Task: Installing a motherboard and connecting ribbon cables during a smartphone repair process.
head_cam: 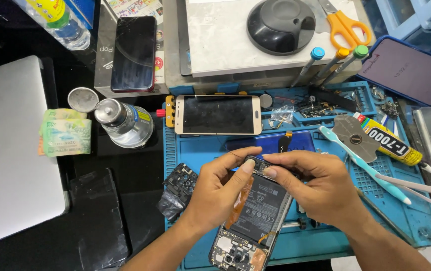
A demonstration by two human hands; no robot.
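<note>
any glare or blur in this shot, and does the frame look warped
Head view: sharp overall, evenly lit; soft glare on the gold phone's dark screen and the marble slab; edges bow slightly, wide-angle; both hands, left and right, crisp on the opened phone.

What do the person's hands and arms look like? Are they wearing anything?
Both are bare. The left hand and right hand have no gloves, rings or watch showing, and no sleeves cover the forearms as far as the picture reaches. The fingernails are short and plain.

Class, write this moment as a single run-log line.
left hand: grips opened phone | right hand: fingers pinch its top edge | under it: blue mat
</note>
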